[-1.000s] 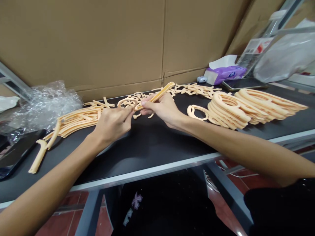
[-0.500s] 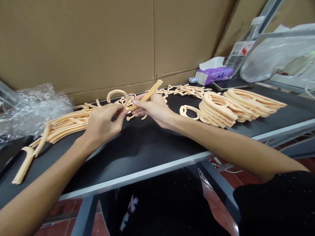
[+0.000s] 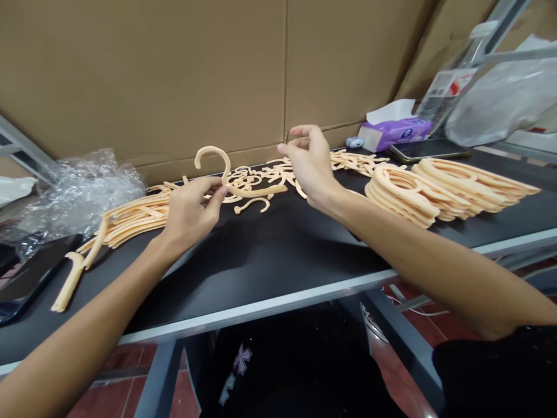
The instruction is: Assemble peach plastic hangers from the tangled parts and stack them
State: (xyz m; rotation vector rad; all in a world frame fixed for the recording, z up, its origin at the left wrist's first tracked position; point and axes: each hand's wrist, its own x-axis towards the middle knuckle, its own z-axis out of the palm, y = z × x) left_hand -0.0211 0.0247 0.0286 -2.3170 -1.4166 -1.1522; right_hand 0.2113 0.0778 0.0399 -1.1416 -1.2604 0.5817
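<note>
My left hand (image 3: 191, 210) pinches a cream plastic hanger (image 3: 257, 192) at the base of its hook. The hook curves upward, and one arm of the hanger points right, low over the table. My right hand (image 3: 314, 165) is raised to the right of it, fingers bent and apart, with nothing visible in them. Behind the hanger lies a scatter of small cream hooks (image 3: 248, 181), and one loose hook (image 3: 255, 203) rests just in front. Beside my left hand is a pile of long cream hanger arms (image 3: 134, 219).
Overlapping cream pieces with oval loops (image 3: 400, 194) lie at the right. Behind them are a phone (image 3: 429, 150), a purple tissue pack (image 3: 398, 134) and a bottle (image 3: 450, 87). Crumpled clear plastic (image 3: 96, 186) sits at left. Cardboard (image 3: 195, 75) walls off the back of the black table (image 3: 261, 249).
My right hand has let go of the hanger's arm and moved right and up, its fingers opening. The hanger's arm has tipped down nearly level. The camera view has shifted slightly.
</note>
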